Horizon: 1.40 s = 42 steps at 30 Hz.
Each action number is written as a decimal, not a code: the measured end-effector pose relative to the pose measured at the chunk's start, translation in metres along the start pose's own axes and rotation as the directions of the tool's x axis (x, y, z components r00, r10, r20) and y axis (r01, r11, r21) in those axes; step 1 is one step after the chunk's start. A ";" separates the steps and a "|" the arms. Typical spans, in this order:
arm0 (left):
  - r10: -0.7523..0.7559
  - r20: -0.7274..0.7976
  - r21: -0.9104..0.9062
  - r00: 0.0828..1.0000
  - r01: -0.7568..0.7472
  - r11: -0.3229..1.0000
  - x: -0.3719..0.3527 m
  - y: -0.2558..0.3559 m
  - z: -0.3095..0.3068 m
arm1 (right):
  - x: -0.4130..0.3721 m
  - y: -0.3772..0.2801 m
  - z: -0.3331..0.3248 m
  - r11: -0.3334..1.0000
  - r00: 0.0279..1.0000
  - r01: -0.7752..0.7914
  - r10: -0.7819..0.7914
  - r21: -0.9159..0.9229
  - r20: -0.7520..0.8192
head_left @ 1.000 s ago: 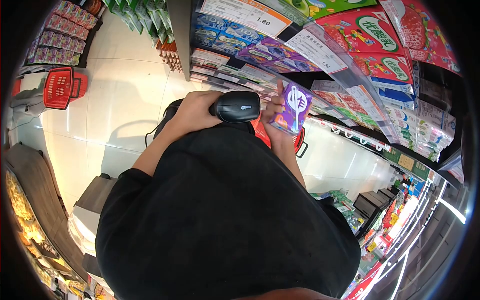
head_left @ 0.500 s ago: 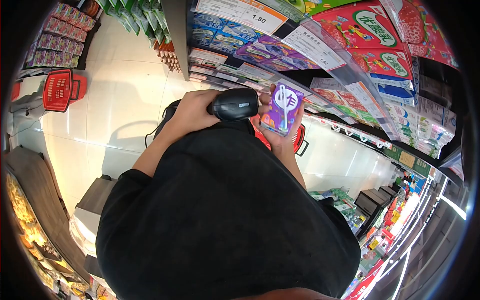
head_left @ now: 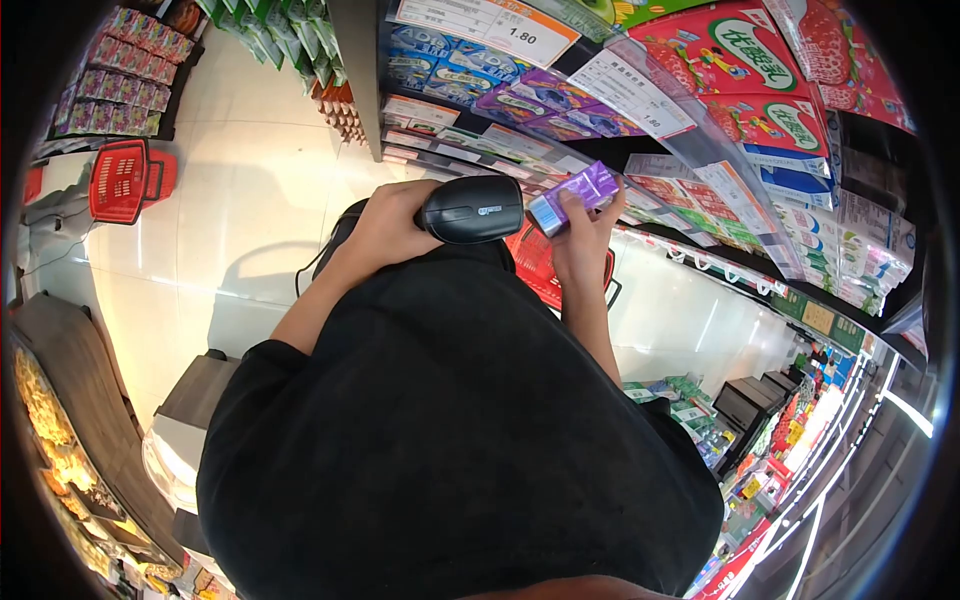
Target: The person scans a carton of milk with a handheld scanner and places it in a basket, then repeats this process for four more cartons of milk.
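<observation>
A black handheld barcode scanner [head_left: 470, 211] is gripped in my left hand [head_left: 392, 225], its rounded head pointing right, toward the carton. My right hand [head_left: 585, 235] holds a small purple drink carton [head_left: 575, 197] between thumb and fingers, with a narrow side turned up and tilted. A short gap separates scanner and carton. Below the carton, partly hidden by my right hand and my black shirt [head_left: 450, 420], shows a red shopping basket [head_left: 535, 265].
Shelves with price labels [head_left: 630, 90] hold purple and blue cartons [head_left: 455, 65] and red packs [head_left: 720, 50] ahead and right. Another red basket [head_left: 120, 182] stands at left on the tiled floor [head_left: 240, 150]. Green bags [head_left: 275, 35] hang near the shelf end.
My right hand has turned the drink carton from its broad front with the straw to a narrow side. The scanner in my left hand has barely moved.
</observation>
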<state>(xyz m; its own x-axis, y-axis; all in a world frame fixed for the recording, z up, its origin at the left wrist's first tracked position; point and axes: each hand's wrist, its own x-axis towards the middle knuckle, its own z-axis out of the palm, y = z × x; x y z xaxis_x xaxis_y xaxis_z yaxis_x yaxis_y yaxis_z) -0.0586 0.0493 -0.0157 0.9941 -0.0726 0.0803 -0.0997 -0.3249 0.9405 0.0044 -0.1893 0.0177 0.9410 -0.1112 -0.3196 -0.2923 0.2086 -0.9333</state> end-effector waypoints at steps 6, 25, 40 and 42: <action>0.018 0.032 0.026 0.999 -0.019 0.999 0.000 -0.005 0.003 | 0.004 0.012 -0.007 0.938 0.976 0.214 -0.218 -0.272 0.014; 0.030 0.040 0.055 0.999 -0.032 0.998 0.001 -0.002 -0.001 | -0.002 0.009 0.001 0.933 0.956 0.294 -0.293 -0.207 0.036; 0.054 0.023 0.038 0.998 -0.055 0.998 0.001 -0.007 0.001 | 0.029 0.001 -0.005 0.817 0.900 0.408 -0.434 -0.408 0.031; 0.042 0.046 0.038 0.998 -0.043 0.998 0.001 -0.006 -0.001 | 0.032 -0.007 0.005 0.806 0.858 0.476 -0.514 -0.352 -0.017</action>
<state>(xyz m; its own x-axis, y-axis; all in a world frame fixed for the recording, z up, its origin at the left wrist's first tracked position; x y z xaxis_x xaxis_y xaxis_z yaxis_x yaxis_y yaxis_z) -0.0572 0.0523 -0.0205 0.9861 -0.1294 0.1041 -0.1443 -0.3570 0.9229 0.0375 -0.1891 0.0153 0.9544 -0.2192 0.2028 0.1523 -0.2270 -0.9619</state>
